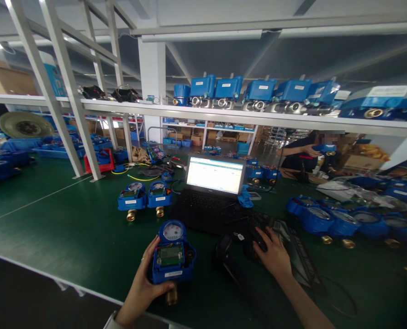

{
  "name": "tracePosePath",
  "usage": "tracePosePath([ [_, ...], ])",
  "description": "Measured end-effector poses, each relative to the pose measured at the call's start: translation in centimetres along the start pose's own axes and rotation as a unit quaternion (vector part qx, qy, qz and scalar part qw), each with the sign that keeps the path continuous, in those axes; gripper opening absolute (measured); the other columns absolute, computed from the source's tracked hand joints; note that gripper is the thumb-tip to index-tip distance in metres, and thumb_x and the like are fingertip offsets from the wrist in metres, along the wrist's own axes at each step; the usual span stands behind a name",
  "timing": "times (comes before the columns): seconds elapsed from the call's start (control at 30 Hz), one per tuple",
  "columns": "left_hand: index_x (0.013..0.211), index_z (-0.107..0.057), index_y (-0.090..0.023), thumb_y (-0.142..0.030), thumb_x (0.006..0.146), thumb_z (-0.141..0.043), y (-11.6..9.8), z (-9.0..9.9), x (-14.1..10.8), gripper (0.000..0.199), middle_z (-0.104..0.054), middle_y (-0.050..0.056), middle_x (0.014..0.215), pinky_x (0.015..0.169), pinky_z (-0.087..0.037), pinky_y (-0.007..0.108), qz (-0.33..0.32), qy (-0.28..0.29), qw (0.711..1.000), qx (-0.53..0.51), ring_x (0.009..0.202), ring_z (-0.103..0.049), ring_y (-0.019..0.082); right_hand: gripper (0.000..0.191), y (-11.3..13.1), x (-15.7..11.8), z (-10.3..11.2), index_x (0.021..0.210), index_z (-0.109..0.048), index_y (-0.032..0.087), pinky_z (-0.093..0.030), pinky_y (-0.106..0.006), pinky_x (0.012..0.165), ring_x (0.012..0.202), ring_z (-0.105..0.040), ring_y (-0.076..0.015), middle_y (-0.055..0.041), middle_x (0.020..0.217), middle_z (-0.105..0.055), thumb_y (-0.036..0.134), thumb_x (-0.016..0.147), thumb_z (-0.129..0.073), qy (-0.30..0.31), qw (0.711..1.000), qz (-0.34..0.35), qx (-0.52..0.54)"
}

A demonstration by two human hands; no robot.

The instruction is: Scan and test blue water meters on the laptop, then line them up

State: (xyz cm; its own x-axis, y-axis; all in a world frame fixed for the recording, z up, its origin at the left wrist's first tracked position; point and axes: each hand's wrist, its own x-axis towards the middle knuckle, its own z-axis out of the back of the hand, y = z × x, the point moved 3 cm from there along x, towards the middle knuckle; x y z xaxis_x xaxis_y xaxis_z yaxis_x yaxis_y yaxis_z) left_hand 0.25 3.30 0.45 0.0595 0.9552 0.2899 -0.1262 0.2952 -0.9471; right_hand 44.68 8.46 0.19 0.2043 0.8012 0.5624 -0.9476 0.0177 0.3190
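My left hand [148, 269] grips a blue water meter [173, 274] from its left side, the thumb across the lower front by the brass fitting. Its dial faces up, and a green circuit board shows in the uncovered housing. My right hand [273, 253] lies over a black computer mouse [261, 238], fingers curved round it. Between the hands, a black handheld barcode scanner [229, 260] rests on the bench. Behind it stands an open laptop [214, 178] with a table-like page on its lit screen.
Two more blue meters [145, 197] stand left of the laptop. A row of meters [340, 219] lines the right side. Boxed blue valve units [261, 90] sit on the overhead shelf [210, 112]. Metal posts [64, 87] rise at left. Across the bench, a person [306, 153] holds a blue meter.
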Motion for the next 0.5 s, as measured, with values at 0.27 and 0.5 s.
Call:
tracePosePath([
  [0.27,0.147,-0.041,-0.025,-0.051,0.060,-0.088,-1.6,-0.2,0.2,0.102,-0.040,0.018,0.153,0.117,-0.030,0.062,0.017,-0.005,1.000,-0.001,0.142,-0.037,0.044,0.052,9.6,-5.0,3.0,0.125,-0.061,0.023,-0.058,-0.038,0.078,0.094,-0.069,-0.0265,-0.0100,0.116,-0.067,0.053,0.082,-0.057,0.210,0.971,-0.013,0.116],
  [0.5,0.148,-0.038,-0.024,-0.048,0.063,-0.088,-2.3,-0.6,0.2,0.102,-0.035,0.018,0.156,0.119,-0.028,0.060,0.006,0.003,1.000,0.004,0.143,-0.035,0.042,0.053,13.4,-10.8,4.4,0.122,-0.062,0.017,-0.057,-0.041,0.087,0.097,-0.070,-0.0291,-0.0126,0.111,-0.072,0.046,0.077,-0.062,0.243,0.899,-0.147,0.335],
])
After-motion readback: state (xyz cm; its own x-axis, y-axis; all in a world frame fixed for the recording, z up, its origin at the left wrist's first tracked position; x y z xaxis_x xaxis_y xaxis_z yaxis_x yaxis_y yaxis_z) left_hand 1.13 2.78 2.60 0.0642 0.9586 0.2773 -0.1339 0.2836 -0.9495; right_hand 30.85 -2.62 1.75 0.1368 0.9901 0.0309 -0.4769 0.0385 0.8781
